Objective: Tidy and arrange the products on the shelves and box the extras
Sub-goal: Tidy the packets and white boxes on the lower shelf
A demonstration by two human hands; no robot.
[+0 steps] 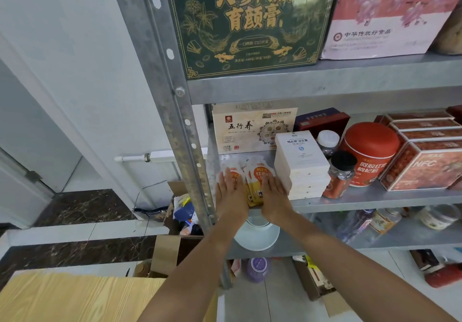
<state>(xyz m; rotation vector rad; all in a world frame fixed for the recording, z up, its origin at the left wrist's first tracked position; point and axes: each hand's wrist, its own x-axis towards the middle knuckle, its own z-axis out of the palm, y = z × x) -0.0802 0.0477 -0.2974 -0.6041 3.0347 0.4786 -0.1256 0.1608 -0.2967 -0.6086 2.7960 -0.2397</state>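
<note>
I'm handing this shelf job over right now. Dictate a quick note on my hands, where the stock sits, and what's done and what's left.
Left hand: open, pressing flat on the orange drink pouches.
Right hand: open, flat on the same pouches, next to the stack of white boxes.
Stock: the pouches lie in a loose pile at the left end of the middle shelf, in front of the beige box.
Done: the white boxes are stacked.
Left: the pouches probably need lining up. Extras likely go in the open cardboard box on the floor, which already holds mixed items.
</note>
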